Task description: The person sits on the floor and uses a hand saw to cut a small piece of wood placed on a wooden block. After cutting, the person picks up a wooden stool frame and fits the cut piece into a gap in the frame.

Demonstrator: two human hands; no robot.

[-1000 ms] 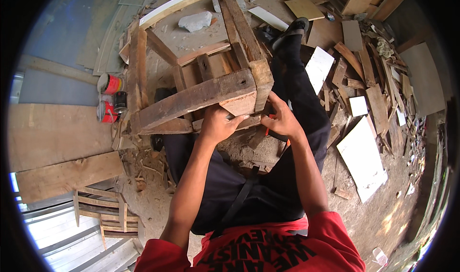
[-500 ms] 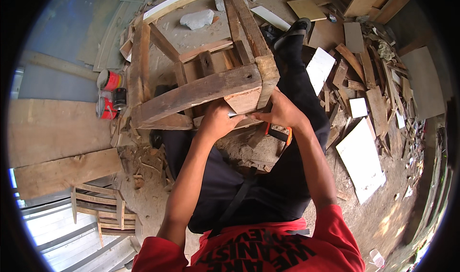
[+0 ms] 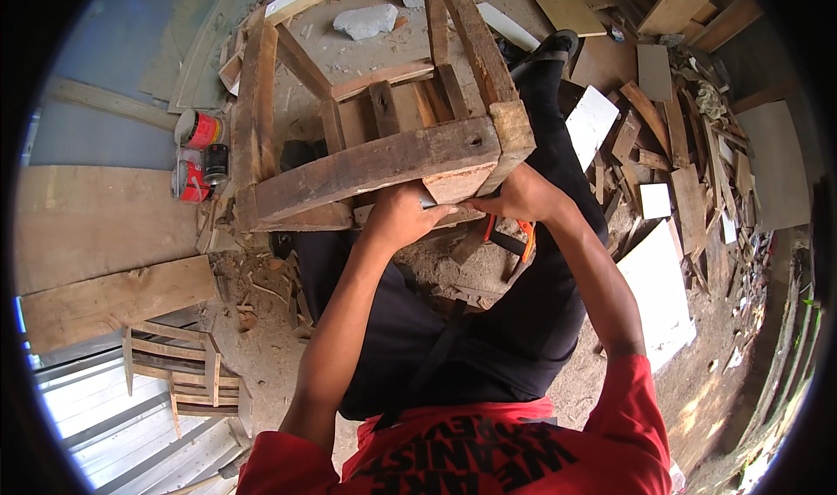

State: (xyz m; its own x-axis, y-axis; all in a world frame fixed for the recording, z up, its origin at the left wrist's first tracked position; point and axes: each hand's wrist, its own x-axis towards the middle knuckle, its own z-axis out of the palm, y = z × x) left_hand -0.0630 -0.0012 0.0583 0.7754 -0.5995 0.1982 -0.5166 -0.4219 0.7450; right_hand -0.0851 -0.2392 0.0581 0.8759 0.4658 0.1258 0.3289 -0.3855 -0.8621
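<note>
A rough wooden furniture frame (image 3: 366, 165) stands tilted in front of me, between and beyond my legs. My left hand (image 3: 403, 220) is closed below its near rail, around a thin grey strip (image 3: 427, 203) that shows only in part. Close beside it, my right hand (image 3: 528, 195) is closed at the frame's near right corner block (image 3: 511, 137), fingertips pointing toward the left thumb. What the right fingers grip is hidden by the hand and the wood. Just below that hand lies a saw with an orange and black handle (image 3: 510, 240).
Red and black paint cans (image 3: 199, 157) stand left of the frame. Scrap boards (image 3: 689, 194) and white panels (image 3: 654, 290) are heaped on the right. A slatted wooden piece (image 3: 187, 368) is at lower left. A pale stone (image 3: 365, 22) lies behind the frame.
The frame's near right corner has shifted slightly right in view, and my right hand has moved right with it. Both hands keep their closed grip under the rail.
</note>
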